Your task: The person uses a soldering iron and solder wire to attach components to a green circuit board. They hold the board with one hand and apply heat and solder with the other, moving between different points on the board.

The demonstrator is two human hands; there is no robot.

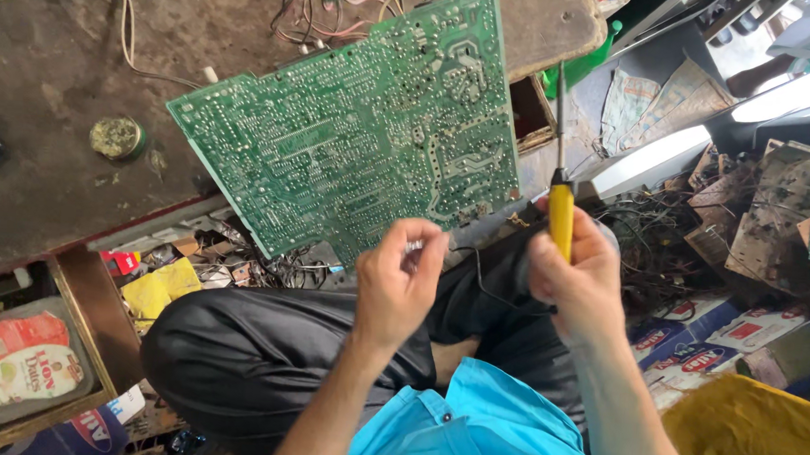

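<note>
We've got one view only, a head-worn camera looking steeply down over the wearer's chest and lap. It faces forward and down toward the workbench point(49, 75) edge, close in: both hands fill the lower middle, left hand point(400, 279), right hand point(578, 280). The green circuit board point(355, 126) sits centre frame, near the lens. The frame is tilted, bench edge running diagonally. Floor clutter shows at right. No second view, so we have no overlap to report.
</note>
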